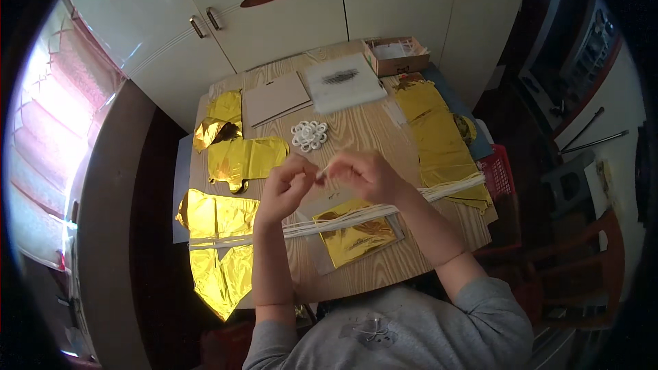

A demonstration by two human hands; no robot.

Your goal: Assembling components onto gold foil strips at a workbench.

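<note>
Over the middle of the table, my left hand and my right hand come close together with bent, pinching fingers. A small pale thing shows between the fingertips; it is too small to name, and the fingers partly hide it. Just beyond my hands lies a heap of white rings. Under my forearms a bundle of long white strings runs across the table. It passes over a folded gold foil piece that rests on a transparent sheet or bag.
Flat gold foil shapes lie at the left, the front left and the right. Farther back are a beige board, a white plastic packet and a cardboard box. White cupboards stand behind the table.
</note>
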